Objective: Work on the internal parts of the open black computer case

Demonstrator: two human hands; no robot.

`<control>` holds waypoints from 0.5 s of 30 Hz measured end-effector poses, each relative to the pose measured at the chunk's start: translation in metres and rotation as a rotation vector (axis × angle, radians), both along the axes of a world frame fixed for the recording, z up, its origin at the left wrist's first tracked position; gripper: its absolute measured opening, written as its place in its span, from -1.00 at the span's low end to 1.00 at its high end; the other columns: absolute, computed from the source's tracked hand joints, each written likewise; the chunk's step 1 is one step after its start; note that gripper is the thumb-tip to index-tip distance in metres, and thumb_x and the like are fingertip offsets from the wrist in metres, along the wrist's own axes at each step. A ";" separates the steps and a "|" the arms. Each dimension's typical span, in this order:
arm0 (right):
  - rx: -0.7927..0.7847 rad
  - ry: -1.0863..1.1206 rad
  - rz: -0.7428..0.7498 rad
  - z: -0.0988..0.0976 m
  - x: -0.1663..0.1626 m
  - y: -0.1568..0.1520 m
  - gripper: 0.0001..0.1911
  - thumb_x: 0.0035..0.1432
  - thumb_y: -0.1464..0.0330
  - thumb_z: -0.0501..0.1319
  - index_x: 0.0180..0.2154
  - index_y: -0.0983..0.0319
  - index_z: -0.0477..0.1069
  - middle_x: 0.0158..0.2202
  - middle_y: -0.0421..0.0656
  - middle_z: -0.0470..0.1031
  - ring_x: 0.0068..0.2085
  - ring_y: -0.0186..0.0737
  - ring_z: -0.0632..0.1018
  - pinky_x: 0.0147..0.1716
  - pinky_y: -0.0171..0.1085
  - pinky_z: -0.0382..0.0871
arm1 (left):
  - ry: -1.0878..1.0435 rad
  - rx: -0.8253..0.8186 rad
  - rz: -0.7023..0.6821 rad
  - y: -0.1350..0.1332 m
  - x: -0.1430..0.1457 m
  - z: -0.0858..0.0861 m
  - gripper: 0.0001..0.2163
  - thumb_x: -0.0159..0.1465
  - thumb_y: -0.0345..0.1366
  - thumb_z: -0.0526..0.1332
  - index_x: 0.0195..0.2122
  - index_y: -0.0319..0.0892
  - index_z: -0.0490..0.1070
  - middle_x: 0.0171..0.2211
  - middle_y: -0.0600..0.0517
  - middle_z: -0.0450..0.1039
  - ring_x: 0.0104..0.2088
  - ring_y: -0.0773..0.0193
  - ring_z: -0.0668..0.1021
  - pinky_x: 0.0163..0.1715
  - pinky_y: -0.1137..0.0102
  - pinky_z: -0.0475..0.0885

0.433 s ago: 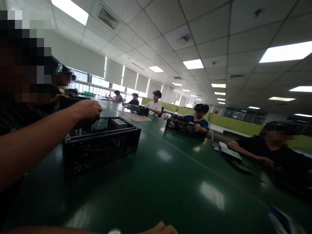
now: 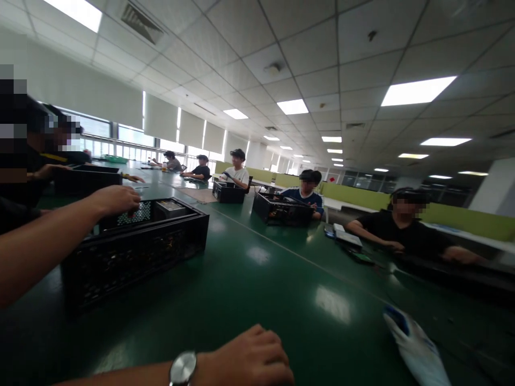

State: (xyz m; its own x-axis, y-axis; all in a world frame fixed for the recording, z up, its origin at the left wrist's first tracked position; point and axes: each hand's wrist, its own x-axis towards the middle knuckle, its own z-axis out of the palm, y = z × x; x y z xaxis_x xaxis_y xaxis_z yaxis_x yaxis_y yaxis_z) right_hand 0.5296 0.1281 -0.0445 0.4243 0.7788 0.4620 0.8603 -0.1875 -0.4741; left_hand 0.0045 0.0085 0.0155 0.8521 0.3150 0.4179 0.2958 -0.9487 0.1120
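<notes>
head view shows the left hand [image 2: 116,199] resting curled on the open computer case [image 2: 137,241], grasp unclear, right hand [image 2: 251,360] clenched empty on the table [image 2: 257,289]; sharp case edges may scratch fingers.

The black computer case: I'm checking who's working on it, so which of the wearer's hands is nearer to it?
Left. The left hand rests over the top edge of the computer case; the right hand, with a wristwatch, lies on the green table, apart from it.

Bare tabletop [image 2: 257,289] beside computer case [image 2: 137,246]
</notes>
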 end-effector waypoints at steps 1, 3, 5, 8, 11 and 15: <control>-0.044 -0.008 0.018 0.001 -0.003 -0.002 -0.45 -0.13 0.32 0.05 -0.08 0.19 0.57 0.08 0.07 0.53 0.19 0.21 0.48 0.21 0.06 0.37 | 0.010 0.039 0.050 0.012 0.005 0.017 -0.75 0.43 -0.18 0.19 0.08 -0.09 0.30 0.02 0.00 0.48 0.02 0.17 0.49 -0.02 0.29 0.35; -0.120 0.000 0.034 0.004 -0.010 -0.008 -0.35 -0.09 0.29 0.02 0.05 0.31 0.49 0.20 0.17 0.41 0.27 0.28 0.38 0.26 0.11 0.28 | 0.010 0.084 0.195 0.047 0.013 0.056 -0.75 0.42 -0.22 0.19 0.09 -0.11 0.33 0.02 -0.02 0.47 0.01 0.16 0.48 0.02 0.28 0.37; -0.138 0.057 0.018 0.009 -0.020 -0.014 -0.28 0.01 0.22 -0.03 0.17 0.39 0.37 0.26 0.24 0.33 0.29 0.31 0.36 0.27 0.10 0.25 | 0.012 0.118 0.319 0.093 0.018 0.095 -0.74 0.44 -0.22 0.16 0.11 -0.15 0.37 0.03 -0.07 0.46 0.01 0.13 0.48 0.03 0.25 0.40; -0.126 0.172 0.007 0.018 -0.033 -0.022 -0.18 0.12 0.09 -0.10 0.31 0.40 0.16 0.27 0.25 0.31 0.27 0.28 0.39 0.27 0.09 0.25 | 0.005 0.156 0.438 0.165 0.014 0.146 -0.72 0.48 -0.21 0.10 0.10 -0.26 0.39 0.02 -0.17 0.46 0.05 0.05 0.46 0.09 0.15 0.39; -0.121 0.262 -0.017 0.024 -0.039 -0.026 -0.16 0.15 0.03 -0.11 0.35 0.35 0.10 0.27 0.22 0.33 0.24 0.28 0.42 0.23 0.12 0.29 | 0.002 0.171 0.567 0.215 -0.007 0.175 -0.73 0.48 -0.19 0.11 0.05 -0.27 0.41 0.01 -0.15 0.45 0.05 0.07 0.48 0.11 0.07 0.40; -0.105 0.232 -0.018 0.023 -0.037 -0.026 -0.20 0.12 0.07 -0.09 0.30 0.34 0.21 0.30 0.21 0.29 0.23 0.31 0.43 0.21 0.15 0.31 | 0.080 0.149 0.686 0.228 -0.041 0.169 -0.73 0.43 -0.13 0.22 -0.01 -0.24 0.44 -0.06 -0.07 0.48 -0.09 0.15 0.55 -0.05 0.15 0.53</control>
State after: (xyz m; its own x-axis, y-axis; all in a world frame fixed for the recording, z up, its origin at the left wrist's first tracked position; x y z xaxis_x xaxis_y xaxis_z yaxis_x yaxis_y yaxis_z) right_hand 0.4929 0.1017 -0.0213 0.5239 0.8088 0.2672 0.7265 -0.2606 -0.6358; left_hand -0.0368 0.2368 0.1842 0.5114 0.7366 0.4425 0.8346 -0.5485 -0.0516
